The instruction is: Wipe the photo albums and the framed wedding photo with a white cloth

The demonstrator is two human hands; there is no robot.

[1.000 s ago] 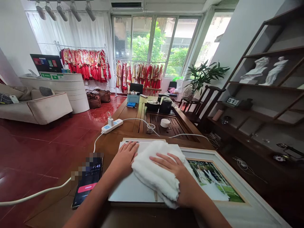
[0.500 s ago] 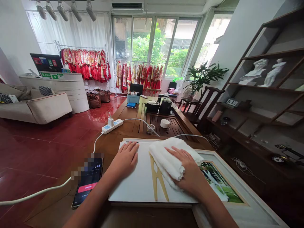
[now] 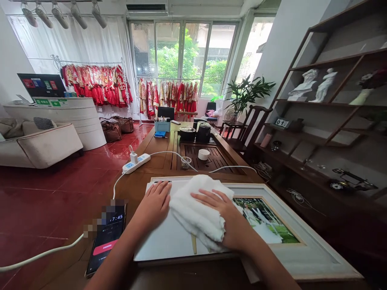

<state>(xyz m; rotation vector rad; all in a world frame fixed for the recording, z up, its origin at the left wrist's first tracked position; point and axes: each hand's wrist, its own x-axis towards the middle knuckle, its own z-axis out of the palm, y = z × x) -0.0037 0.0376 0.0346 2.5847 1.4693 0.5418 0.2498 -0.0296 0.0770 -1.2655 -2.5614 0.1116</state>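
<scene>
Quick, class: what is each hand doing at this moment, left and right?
Left hand: open, flat on the white board.
Right hand: open, pressing the white cloth onto the board.

This looks like a wedding dress and photo studio: racks of red embroidered gowns (image 3: 93,82) line the windows, a curved reception counter (image 3: 69,117) stands left, and a framed wedding portrait (image 3: 266,219) lies on the wooden worktop (image 3: 157,151).

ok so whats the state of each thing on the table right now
left hand: flat on the white board
right hand: pressed flat on the towel
white towel: bunched, lying on the board
white board: flat on the table
framed photo: lying face up
phone: screen lit
power strip: charger plugged in
</scene>
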